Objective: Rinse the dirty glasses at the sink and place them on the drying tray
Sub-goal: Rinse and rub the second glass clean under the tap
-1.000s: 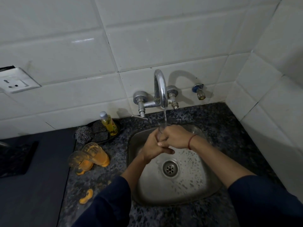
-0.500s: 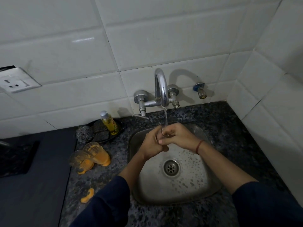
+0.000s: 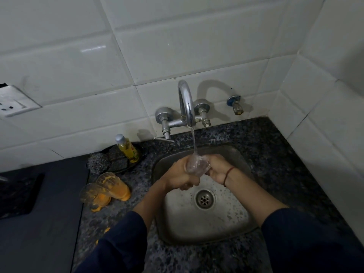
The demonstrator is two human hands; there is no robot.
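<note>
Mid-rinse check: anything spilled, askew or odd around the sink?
One spill: orange blobs lie on the counter by the left sleeve, near the two orange-smeared glasses. Left hand and right hand hold the clear glass under the tap; nothing else odd.

Right hand (image 3: 217, 170) drawn off left hand (image 3: 182, 175); glass (image 3: 197, 166) now exposed under water (image 3: 194, 140)

Reaches forward, forearms bare (red thread (image 3: 228, 174) on right wrist). Grips one glass (image 3: 197, 166) between left hand (image 3: 180, 175) and right hand (image 3: 217, 168), fingers curled.
</note>
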